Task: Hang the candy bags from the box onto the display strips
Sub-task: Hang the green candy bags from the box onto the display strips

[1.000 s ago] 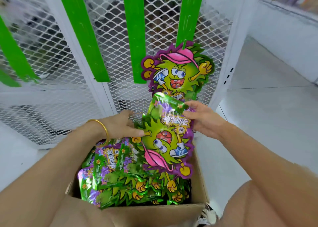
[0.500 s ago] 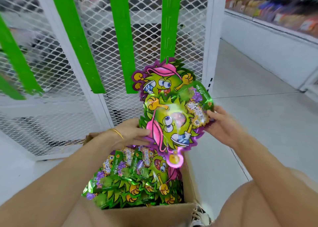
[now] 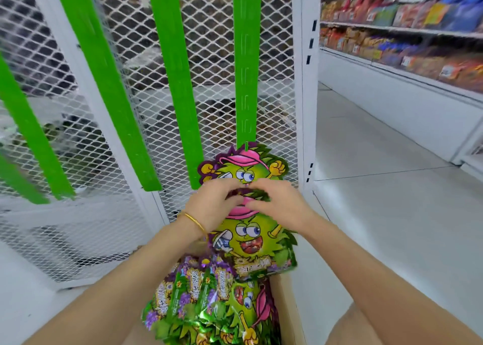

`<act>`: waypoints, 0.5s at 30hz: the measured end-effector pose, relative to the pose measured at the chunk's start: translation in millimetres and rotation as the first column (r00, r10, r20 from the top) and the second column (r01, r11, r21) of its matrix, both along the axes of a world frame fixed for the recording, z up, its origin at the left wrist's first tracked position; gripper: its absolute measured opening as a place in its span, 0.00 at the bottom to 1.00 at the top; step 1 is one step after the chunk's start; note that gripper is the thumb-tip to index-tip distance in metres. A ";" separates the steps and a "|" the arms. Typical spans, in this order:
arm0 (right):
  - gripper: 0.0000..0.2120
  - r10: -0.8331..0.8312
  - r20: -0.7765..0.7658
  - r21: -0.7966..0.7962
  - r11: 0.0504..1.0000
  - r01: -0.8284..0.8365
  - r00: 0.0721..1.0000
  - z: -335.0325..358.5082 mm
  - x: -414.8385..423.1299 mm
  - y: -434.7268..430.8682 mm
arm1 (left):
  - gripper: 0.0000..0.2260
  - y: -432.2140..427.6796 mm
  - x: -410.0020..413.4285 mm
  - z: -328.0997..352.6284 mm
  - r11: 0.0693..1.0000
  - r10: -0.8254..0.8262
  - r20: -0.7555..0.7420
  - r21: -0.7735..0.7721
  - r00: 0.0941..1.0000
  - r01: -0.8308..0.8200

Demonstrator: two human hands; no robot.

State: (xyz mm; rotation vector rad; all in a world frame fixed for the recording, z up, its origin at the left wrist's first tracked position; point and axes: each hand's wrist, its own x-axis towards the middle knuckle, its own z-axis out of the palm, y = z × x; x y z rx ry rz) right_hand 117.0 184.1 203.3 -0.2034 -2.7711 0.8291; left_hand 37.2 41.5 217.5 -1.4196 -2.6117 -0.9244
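One green cartoon candy bag (image 3: 247, 165) hangs at the bottom of the right green display strip (image 3: 247, 65). Just below it, a second candy bag (image 3: 251, 240) is upright, its pink-capped top pinched by my left hand (image 3: 213, 203) and my right hand (image 3: 281, 203), which meet over it. The held bag's top overlaps the lower edge of the hung one. The cardboard box (image 3: 288, 308) below holds several more bags (image 3: 203, 300).
Other green strips (image 3: 173, 83) hang bare against the white wire-mesh panel (image 3: 117, 57). A white upright post (image 3: 303, 83) stands right of the strips. Stocked shop shelves (image 3: 407, 31) line the aisle at right above a white tiled floor (image 3: 379, 187).
The held bag has been turned from sideways to upright and raised against the hung bag. Both hands moved up from the bag's sides to its top. The camera tilted upward.
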 end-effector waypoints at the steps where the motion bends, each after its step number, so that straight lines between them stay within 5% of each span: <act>1: 0.15 -0.019 -0.025 -0.010 1.000 0.019 1.000 9.4 -3.7 5.5 | 0.06 6.0 -3.4 9.4 1.000 -0.017 0.004 0.019 1.000 0.016; 4: 0.11 -0.033 -0.098 -0.095 0.995 0.024 0.995 40.1 -10.0 26.2 | 0.07 25.1 -17.4 39.2 0.982 -0.033 0.147 0.189 0.989 0.005; 7: 0.09 -0.056 -0.108 -0.105 0.994 0.045 0.993 65.9 -16.1 46.4 | 0.14 43.1 -41.6 63.6 0.889 0.140 0.240 0.397 0.961 -0.229; 15: 0.09 -0.050 -0.131 0.056 0.997 0.058 0.990 88.0 -46.2 66.8 | 0.10 68.5 -68.3 79.0 0.908 0.131 0.368 0.329 0.921 -0.260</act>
